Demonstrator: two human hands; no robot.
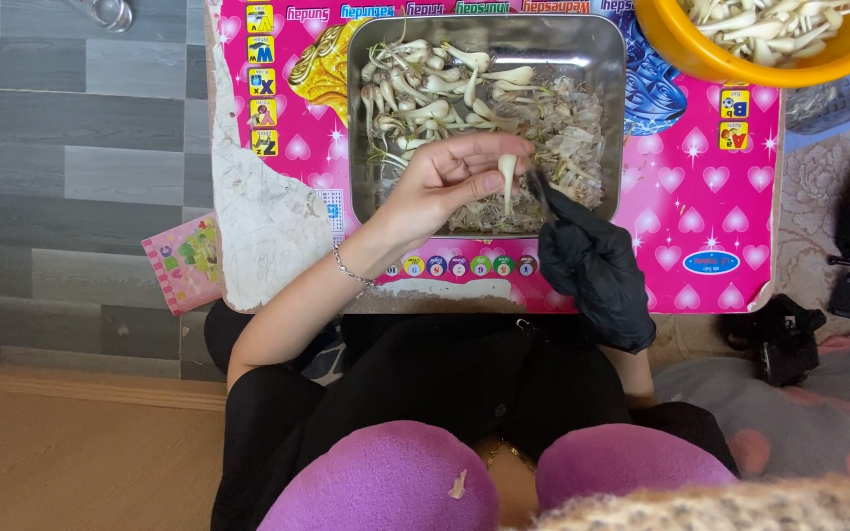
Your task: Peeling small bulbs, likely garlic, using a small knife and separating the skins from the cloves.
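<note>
Tray (602, 59): brushed metal, dull sheen, at the mat's top edge. Mat (700, 197): glossy pink plastic w/ printed hearts, torn rough and whitish at its left edge. Bowl (700, 54), top right corner: smooth orange plastic. Right hand (592, 270): matt black glove. Bulb (508, 177): pale, smooth. Bracelet (351, 270): shiny metal chain.

Left hand (450, 177) bare, reached forward from lower left, forearm angled up to the right, a thin bracelet at the wrist. Fingers curled inward, thumb and fingertips pinched together. Right hand (592, 265) in a black glove, held close beside the left, forefinger pointed up toward the left fingertips.
</note>
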